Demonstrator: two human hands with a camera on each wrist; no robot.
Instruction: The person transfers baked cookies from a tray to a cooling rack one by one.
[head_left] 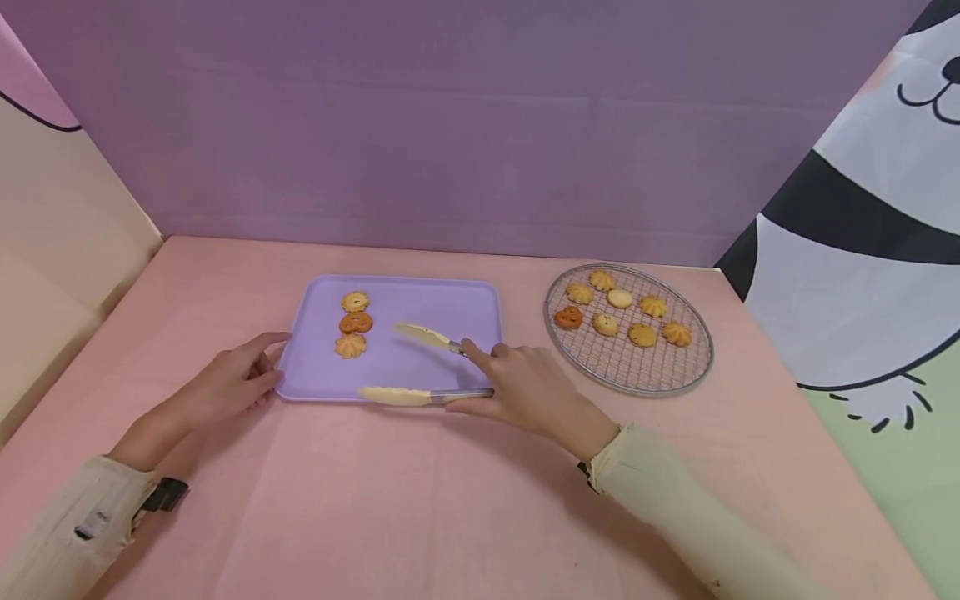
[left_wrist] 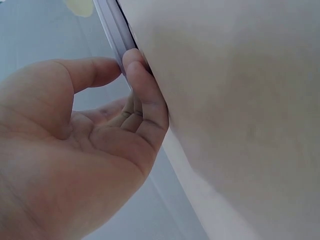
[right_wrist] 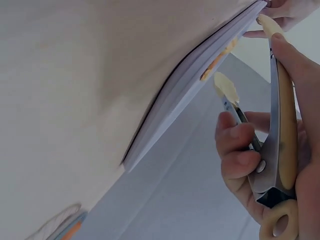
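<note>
A purple tray (head_left: 435,308) lies on the pink cloth with a column of three cookies: a round one (head_left: 355,302), a pretzel-shaped one (head_left: 356,322) and a flower-shaped one (head_left: 350,346). At its left edge, my left hand (head_left: 228,377) pinches the rim between thumb and fingers. My right hand (head_left: 534,392) grips a pair of tongs (right_wrist: 285,130), metal with cream-coloured tips and grips. Their arms are spread apart with nothing between them. Both tips point left, one over the tray's middle and one over its front edge, to the right of the cookies.
Right of the tray sits a round wire rack (head_left: 622,358) carrying several cookies, among them another pretzel shape (head_left: 568,317). Behind the table rises a purple backdrop (head_left: 450,150). A panda-printed cloth (head_left: 840,317) hangs at the right.
</note>
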